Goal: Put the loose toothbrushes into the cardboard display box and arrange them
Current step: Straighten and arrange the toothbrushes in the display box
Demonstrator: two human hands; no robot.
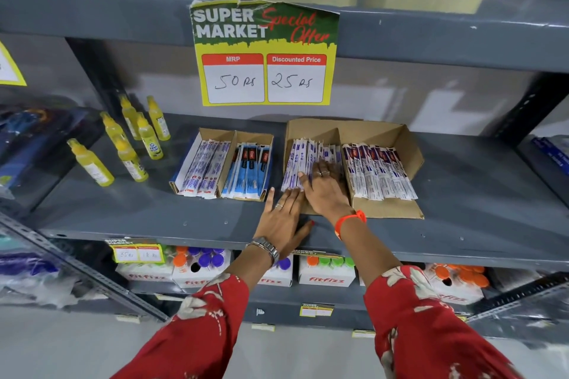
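A brown cardboard display box with two compartments lies on the grey shelf. Its left compartment holds several purple-and-white packed toothbrushes; its right compartment holds another row. My right hand lies flat, fingers spread, on the near ends of the left row. My left hand rests flat at the box's front left corner, fingertips touching the ends of the outermost packs. Neither hand grips anything.
A smaller two-compartment box with white and blue toothbrush packs sits to the left. Several yellow bottles stand further left. A price sign hangs from the shelf above. Boxes of coloured-cap bottles fill the shelf below.
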